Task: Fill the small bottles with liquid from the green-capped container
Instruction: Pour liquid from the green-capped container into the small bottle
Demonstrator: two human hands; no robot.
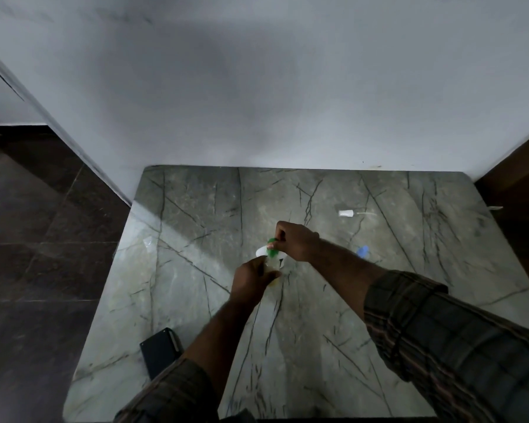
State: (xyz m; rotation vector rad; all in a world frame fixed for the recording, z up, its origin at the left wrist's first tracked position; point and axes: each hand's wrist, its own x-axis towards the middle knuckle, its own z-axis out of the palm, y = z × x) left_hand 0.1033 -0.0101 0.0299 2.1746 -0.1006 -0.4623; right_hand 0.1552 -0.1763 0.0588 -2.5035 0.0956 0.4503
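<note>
Dark flat object [161,351] lies at the near left edge of the grey veined desk [394,315], partly under my left forearm. Near the middle of the desk, my left hand [251,279] is curled round the lower body of the container [261,251], fingers wrapped on its far side and thumb nearer me. The container is pale, and I cannot tell whether its base touches the desk. Its green cap [271,253] sits at the top, tilted away from me. My right hand [297,242] comes in from the right, above the left, its fingers bent tight and pinching the green cap between thumb and fingertips. The two hands are just beside each other, with the container between them. Further right and well apart from the hands, a small white piece [347,213] lies on its side with a thin stem pointing right. A small blue item [362,251] rests just beyond my right forearm, too blurred to identify.
</note>
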